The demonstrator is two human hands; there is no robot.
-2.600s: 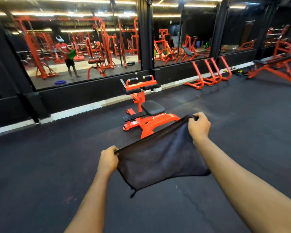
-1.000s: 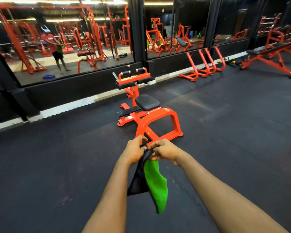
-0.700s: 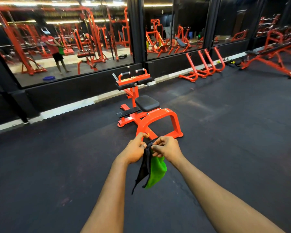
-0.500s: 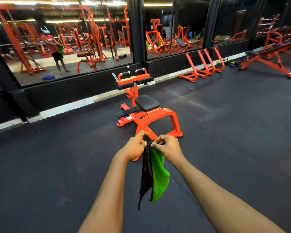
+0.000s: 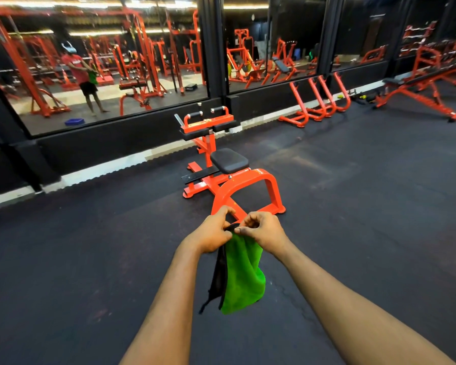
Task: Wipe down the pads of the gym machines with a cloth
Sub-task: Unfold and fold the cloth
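Two grips side by side, knuckles nearly touching: left grip and right grip each pinching the bunched top edge of the cloth between thumb and curled fingers. Hanging straight down from there, long axis upright, lower end pointing at the dark floor, folded on itself with a bright green face to the right and a black face to the left. Held in the air just short of the orange machine, black seat pad beyond, mirror wall behind.
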